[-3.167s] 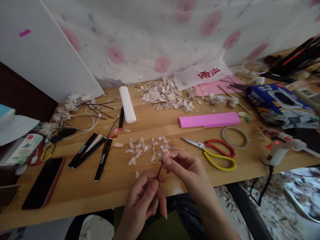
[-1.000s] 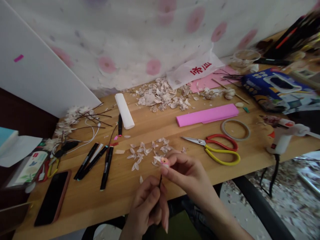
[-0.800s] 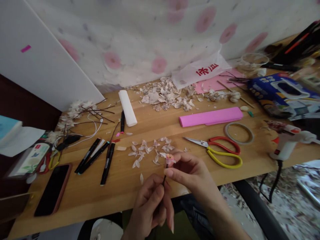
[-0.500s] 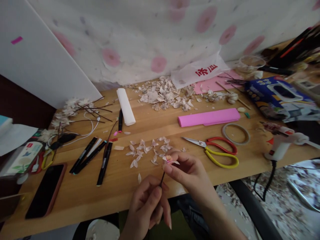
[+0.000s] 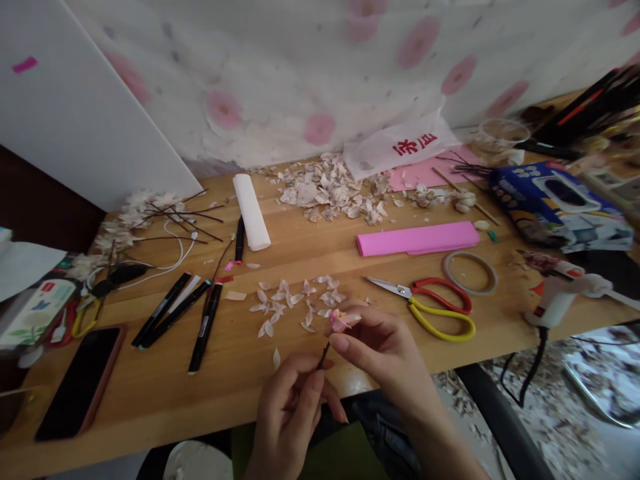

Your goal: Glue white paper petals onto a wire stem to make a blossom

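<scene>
My left hand point(image 5: 293, 407) pinches the thin dark stem point(image 5: 324, 355) of a small handmade flower between thumb and fingers. At the stem's top sits the pink flower head point(image 5: 341, 321), with pale petals around it. My right hand point(image 5: 383, 347) closes thumb and fingertips on that flower head, hiding part of its far side. Just behind the hands lie several loose pale petals point(image 5: 280, 300), with a single petal point(image 5: 277, 359) nearer the front. To the right of my right hand rest scissors point(image 5: 440, 308) with one red and one yellow handle.
A tape ring point(image 5: 471, 272), a pink paper roll point(image 5: 417, 239) and a glue gun point(image 5: 555, 300) lie at right. Black markers point(image 5: 206, 328), a phone point(image 5: 80, 383) and finished white blossoms point(image 5: 145, 213) occupy the left. Dried petals point(image 5: 333, 183) are heaped at the back beside a white roll point(image 5: 251, 212).
The flower head has turned in my right fingers, and its petals now sit closer around the pink centre. My left hand stays on the stem. The view has shifted slightly.
</scene>
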The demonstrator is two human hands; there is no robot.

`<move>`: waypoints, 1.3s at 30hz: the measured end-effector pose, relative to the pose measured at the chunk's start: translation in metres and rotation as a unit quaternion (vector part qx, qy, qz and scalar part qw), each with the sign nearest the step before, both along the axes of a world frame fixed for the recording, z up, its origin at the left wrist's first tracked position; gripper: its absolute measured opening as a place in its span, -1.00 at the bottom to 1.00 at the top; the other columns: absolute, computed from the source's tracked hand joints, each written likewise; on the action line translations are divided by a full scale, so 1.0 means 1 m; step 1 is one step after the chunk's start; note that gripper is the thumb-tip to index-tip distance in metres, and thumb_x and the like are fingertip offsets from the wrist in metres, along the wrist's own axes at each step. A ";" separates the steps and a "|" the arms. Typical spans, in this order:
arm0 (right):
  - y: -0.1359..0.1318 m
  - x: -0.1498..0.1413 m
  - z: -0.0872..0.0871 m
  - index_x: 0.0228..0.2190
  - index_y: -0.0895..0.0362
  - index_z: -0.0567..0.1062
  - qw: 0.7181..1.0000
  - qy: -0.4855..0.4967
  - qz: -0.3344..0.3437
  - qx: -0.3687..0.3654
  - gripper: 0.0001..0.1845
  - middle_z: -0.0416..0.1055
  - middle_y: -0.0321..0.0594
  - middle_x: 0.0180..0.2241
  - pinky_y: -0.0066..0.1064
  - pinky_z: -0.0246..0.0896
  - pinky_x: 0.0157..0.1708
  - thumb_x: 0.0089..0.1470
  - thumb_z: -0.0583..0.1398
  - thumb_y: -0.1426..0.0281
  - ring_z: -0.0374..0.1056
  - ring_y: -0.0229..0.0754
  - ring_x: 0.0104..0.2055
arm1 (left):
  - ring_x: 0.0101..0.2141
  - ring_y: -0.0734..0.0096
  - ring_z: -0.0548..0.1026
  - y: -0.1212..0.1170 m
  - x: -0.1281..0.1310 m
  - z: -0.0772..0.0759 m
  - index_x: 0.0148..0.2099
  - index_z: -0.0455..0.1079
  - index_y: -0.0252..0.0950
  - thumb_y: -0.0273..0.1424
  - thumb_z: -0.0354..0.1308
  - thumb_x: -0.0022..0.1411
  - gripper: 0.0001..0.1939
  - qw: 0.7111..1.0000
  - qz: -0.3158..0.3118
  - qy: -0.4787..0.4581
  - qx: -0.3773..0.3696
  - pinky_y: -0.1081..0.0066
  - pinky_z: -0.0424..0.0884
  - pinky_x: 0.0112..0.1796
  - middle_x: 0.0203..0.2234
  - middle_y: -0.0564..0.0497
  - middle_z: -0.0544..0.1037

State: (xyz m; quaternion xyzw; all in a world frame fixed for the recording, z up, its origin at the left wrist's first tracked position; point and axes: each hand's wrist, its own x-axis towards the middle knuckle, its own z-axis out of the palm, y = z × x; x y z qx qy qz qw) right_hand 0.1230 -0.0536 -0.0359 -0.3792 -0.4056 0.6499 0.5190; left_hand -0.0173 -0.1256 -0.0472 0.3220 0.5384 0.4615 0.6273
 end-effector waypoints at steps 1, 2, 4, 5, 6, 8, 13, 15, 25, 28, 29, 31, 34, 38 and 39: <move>0.000 0.000 -0.001 -0.46 -0.01 0.66 1.000 0.003 -0.001 0.003 -0.86 0.52 -0.28 -0.37 -0.41 0.40 -0.29 0.00 0.47 0.26 0.44 -0.22 -0.30 | -0.72 0.65 0.03 -0.001 0.000 0.000 -0.21 0.52 -0.22 0.04 0.23 0.31 -0.59 1.000 0.000 0.016 0.005 0.48 -0.15 -0.64 -0.65 0.03 0.61; 0.000 0.001 -0.001 -0.47 0.00 0.66 1.000 0.005 -0.002 0.006 -0.87 0.52 -0.29 -0.39 -0.41 0.40 -0.26 0.03 0.46 0.27 0.43 -0.22 -0.31 | -0.72 0.64 0.05 -0.001 0.000 0.000 -0.20 0.52 -0.22 0.04 0.22 0.32 -0.59 0.999 -0.003 0.031 0.011 0.47 -0.13 -0.64 -0.65 0.03 0.61; 0.001 0.001 -0.003 -0.48 0.00 0.66 1.000 0.012 -0.003 0.011 -0.87 0.50 -0.30 -0.41 -0.41 0.37 -0.23 0.06 0.45 0.29 0.41 -0.24 -0.30 | -0.71 0.63 0.10 -0.003 -0.001 -0.002 -0.20 0.53 -0.21 0.04 0.19 0.34 -0.59 0.998 -0.008 0.062 0.022 0.46 -0.08 -0.65 -0.60 0.01 0.63; 0.001 0.001 -0.003 -0.47 -0.01 0.66 1.000 0.020 -0.001 0.013 -0.88 0.48 -0.31 -0.42 -0.42 0.36 -0.25 0.06 0.45 0.30 0.40 -0.25 -0.31 | -0.71 0.63 0.12 -0.004 -0.001 -0.002 -0.20 0.53 -0.21 0.04 0.19 0.34 -0.59 0.997 -0.010 0.076 0.025 0.46 -0.06 -0.65 -0.56 0.00 0.65; 0.002 0.001 -0.004 -0.47 -0.02 0.67 0.999 0.031 0.003 0.016 -0.90 0.47 -0.32 -0.42 -0.44 0.34 -0.27 0.06 0.45 0.31 0.38 -0.26 -0.32 | -0.70 0.63 0.13 -0.006 -0.002 -0.003 -0.20 0.54 -0.20 0.04 0.19 0.34 -0.59 0.996 -0.012 0.085 0.028 0.46 -0.05 -0.65 -0.54 -0.01 0.66; 0.003 0.001 -0.005 -0.45 -0.06 0.68 0.998 0.054 0.016 0.021 -0.91 0.46 -0.34 -0.43 -0.45 0.32 -0.30 0.05 0.46 0.32 0.36 -0.27 -0.33 | -0.70 0.62 0.14 -0.007 -0.002 -0.003 -0.20 0.53 -0.20 0.04 0.19 0.34 -0.60 0.996 -0.012 0.086 0.030 0.45 -0.04 -0.65 -0.54 -0.01 0.66; 0.003 0.000 -0.007 -0.41 -0.11 0.70 0.997 0.060 0.040 0.007 -0.89 0.48 -0.35 -0.42 -0.37 0.36 -0.25 -0.03 0.51 0.27 0.36 -0.26 -0.35 | -0.72 0.65 0.06 -0.005 0.000 0.002 -0.22 0.49 -0.19 0.05 0.21 0.32 -0.60 0.999 0.003 0.036 0.014 0.46 -0.13 -0.64 -0.65 0.06 0.61; 0.002 0.000 -0.007 -0.40 -0.11 0.71 0.998 0.057 0.036 0.003 -0.86 0.50 -0.35 -0.39 -0.37 0.37 -0.23 -0.06 0.53 0.29 0.37 -0.27 -0.36 | -0.72 0.65 0.05 -0.004 0.000 0.003 -0.23 0.49 -0.20 0.06 0.21 0.32 -0.59 0.999 0.003 0.030 0.015 0.46 -0.14 -0.64 -0.65 0.05 0.62; 0.002 -0.001 -0.009 -0.40 -0.06 0.71 0.996 0.085 0.036 0.006 -0.89 0.52 -0.34 -0.37 -0.51 0.40 -0.22 -0.02 0.51 0.35 0.43 -0.32 -0.29 | -0.72 0.67 0.03 -0.004 -0.001 0.004 -0.20 0.48 -0.26 0.07 0.21 0.31 -0.55 1.000 -0.001 0.001 0.004 0.49 -0.17 -0.65 -0.64 0.00 0.64; 0.001 -0.002 -0.011 -0.39 -0.10 0.72 0.993 0.107 0.048 -0.015 -0.84 0.53 -0.35 -0.36 -0.52 0.43 -0.29 -0.05 0.52 0.38 0.44 -0.31 -0.30 | -0.74 0.69 0.02 -0.005 -0.001 0.004 -0.20 0.48 -0.25 0.06 0.22 0.30 -0.56 1.000 0.001 -0.025 -0.008 0.53 -0.18 -0.66 -0.65 0.01 0.64; 0.000 -0.002 -0.011 -0.39 -0.10 0.72 0.992 0.115 0.052 -0.023 -0.83 0.53 -0.36 -0.35 -0.53 0.43 -0.31 -0.06 0.52 0.39 0.44 -0.32 -0.30 | -0.74 0.70 0.02 -0.006 -0.002 0.003 -0.20 0.48 -0.25 0.04 0.23 0.31 -0.58 0.999 0.000 -0.034 -0.009 0.54 -0.18 -0.67 -0.66 0.01 0.64; -0.001 -0.002 -0.013 -0.41 -0.08 0.71 0.989 0.129 0.062 -0.040 -0.82 0.53 -0.38 -0.36 -0.57 0.41 -0.32 -0.09 0.54 0.40 0.42 -0.35 -0.32 | -0.75 0.70 0.02 -0.006 -0.004 -0.001 -0.20 0.49 -0.23 0.00 0.22 0.34 -0.62 0.998 -0.009 -0.061 -0.006 0.58 -0.18 -0.68 -0.65 0.01 0.65; 0.000 -0.001 -0.015 -0.44 -0.04 0.70 0.981 0.157 0.085 -0.079 -0.83 0.53 -0.41 -0.42 -0.62 0.36 -0.37 -0.11 0.55 0.36 0.39 -0.39 -0.39 | -0.77 0.71 -0.01 -0.005 -0.008 -0.009 -0.17 0.50 -0.20 -0.09 0.18 0.41 -0.70 0.989 -0.050 -0.134 0.021 0.63 -0.19 -0.72 -0.64 0.04 0.65; 0.001 0.000 -0.019 -0.47 0.01 0.68 0.962 0.195 0.132 -0.137 -0.79 0.52 -0.40 -0.45 -0.61 0.34 -0.34 -0.17 0.57 0.31 0.38 -0.40 -0.41 | -0.80 0.71 0.01 -0.002 -0.014 -0.017 -0.16 0.54 -0.17 -0.13 0.16 0.44 -0.75 0.968 -0.110 -0.227 0.011 0.68 -0.18 -0.76 -0.70 0.13 0.59; 0.001 -0.001 -0.020 -0.48 0.03 0.68 0.959 0.197 0.143 -0.143 -0.77 0.51 -0.39 -0.46 -0.60 0.34 -0.34 -0.20 0.58 0.29 0.37 -0.40 -0.41 | -0.80 0.71 0.02 -0.001 -0.015 -0.018 -0.17 0.55 -0.17 -0.14 0.18 0.43 -0.75 0.961 -0.118 -0.250 -0.006 0.68 -0.17 -0.76 -0.71 0.15 0.57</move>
